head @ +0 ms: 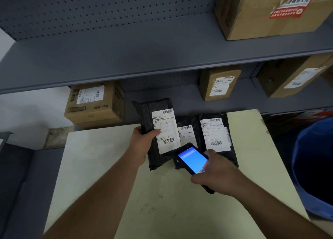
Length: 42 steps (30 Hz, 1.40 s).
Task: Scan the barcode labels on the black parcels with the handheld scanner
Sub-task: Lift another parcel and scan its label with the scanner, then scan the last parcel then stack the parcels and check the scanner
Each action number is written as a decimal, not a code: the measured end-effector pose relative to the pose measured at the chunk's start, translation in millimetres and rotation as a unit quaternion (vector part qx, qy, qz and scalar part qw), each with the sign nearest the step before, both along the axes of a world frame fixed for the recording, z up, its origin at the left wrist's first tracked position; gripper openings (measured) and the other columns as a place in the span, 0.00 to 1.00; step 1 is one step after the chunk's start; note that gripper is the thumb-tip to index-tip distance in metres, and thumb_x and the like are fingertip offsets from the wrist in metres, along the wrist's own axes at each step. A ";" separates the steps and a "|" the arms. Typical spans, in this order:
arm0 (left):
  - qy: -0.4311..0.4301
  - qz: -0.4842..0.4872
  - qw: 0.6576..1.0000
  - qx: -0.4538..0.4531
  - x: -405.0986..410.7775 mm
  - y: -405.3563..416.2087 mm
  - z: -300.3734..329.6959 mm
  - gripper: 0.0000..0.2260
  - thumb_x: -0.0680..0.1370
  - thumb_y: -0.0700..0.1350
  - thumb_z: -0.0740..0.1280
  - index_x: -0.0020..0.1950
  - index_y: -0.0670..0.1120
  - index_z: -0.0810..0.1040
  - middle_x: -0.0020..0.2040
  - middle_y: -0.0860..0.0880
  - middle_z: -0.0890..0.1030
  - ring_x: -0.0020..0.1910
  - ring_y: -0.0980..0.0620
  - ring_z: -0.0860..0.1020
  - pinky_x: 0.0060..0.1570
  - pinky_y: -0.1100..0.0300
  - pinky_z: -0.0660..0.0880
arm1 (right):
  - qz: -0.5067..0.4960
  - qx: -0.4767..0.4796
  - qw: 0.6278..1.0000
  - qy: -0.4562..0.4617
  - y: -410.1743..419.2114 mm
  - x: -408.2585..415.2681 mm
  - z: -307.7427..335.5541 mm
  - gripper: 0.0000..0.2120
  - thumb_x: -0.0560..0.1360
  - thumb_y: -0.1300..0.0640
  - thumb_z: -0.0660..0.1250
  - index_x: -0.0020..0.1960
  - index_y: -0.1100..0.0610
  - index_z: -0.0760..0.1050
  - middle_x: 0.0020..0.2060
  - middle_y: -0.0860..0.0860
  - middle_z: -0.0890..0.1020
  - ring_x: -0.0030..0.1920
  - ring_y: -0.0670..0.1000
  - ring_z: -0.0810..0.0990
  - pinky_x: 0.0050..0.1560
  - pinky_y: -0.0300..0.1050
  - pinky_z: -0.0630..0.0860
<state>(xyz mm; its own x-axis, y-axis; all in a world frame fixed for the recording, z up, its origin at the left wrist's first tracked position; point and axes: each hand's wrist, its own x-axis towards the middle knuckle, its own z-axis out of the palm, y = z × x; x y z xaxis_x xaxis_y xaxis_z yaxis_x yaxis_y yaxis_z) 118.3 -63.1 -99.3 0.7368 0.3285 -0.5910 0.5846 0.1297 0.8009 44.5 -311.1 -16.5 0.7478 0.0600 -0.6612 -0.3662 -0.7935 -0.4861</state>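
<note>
My left hand grips a long black parcel by its left edge, tilting it up off the cream table; its white barcode label faces me. My right hand holds the black handheld scanner, blue screen lit, its top end just below that label. Two more black parcels lie flat behind the scanner: a small one in the middle and a larger one to the right, each with a white label up.
Grey metal shelving with a pegboard back rises behind the table. Cardboard boxes stand on the lower shelf, a big one on the upper right. A blue bin stands right of the table.
</note>
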 end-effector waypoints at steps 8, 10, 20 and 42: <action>0.030 -0.068 0.997 -0.006 14.5 -43.1 -7.1 0.11 0.76 0.45 0.77 0.56 0.48 0.81 0.54 0.47 0.88 0.52 0.46 0.87 0.57 0.48 0.82 | -0.034 0.002 0.999 0.011 -31.9 5.1 -3.0 0.24 0.64 0.47 0.77 0.55 0.51 0.72 0.47 0.48 0.82 0.46 0.50 0.85 0.47 0.51 0.84; 0.041 -0.088 0.995 -0.010 17.2 -56.3 -10.6 0.13 0.76 0.46 0.76 0.60 0.46 0.83 0.54 0.47 0.89 0.51 0.46 0.88 0.54 0.50 0.83 | -0.045 0.007 0.999 0.014 -41.1 6.2 -4.4 0.23 0.64 0.48 0.77 0.54 0.51 0.72 0.47 0.49 0.82 0.46 0.52 0.86 0.45 0.51 0.84; 0.087 -0.108 0.987 -0.079 29.8 -119.9 -23.5 0.10 0.80 0.49 0.73 0.59 0.48 0.84 0.54 0.47 0.89 0.55 0.44 0.87 0.61 0.47 0.81 | -0.082 0.013 0.996 0.018 -82.9 15.1 -6.1 0.26 0.63 0.48 0.78 0.57 0.51 0.73 0.45 0.48 0.83 0.40 0.50 0.85 0.46 0.54 0.86; 0.122 -0.115 0.984 -0.065 34.3 -139.9 -28.2 0.10 0.82 0.49 0.70 0.62 0.49 0.82 0.54 0.48 0.88 0.52 0.47 0.85 0.41 0.57 0.76 | -0.117 0.052 0.991 0.039 -97.1 14.6 -15.9 0.28 0.63 0.51 0.76 0.61 0.52 0.72 0.46 0.53 0.85 0.29 0.50 0.80 0.35 0.46 0.78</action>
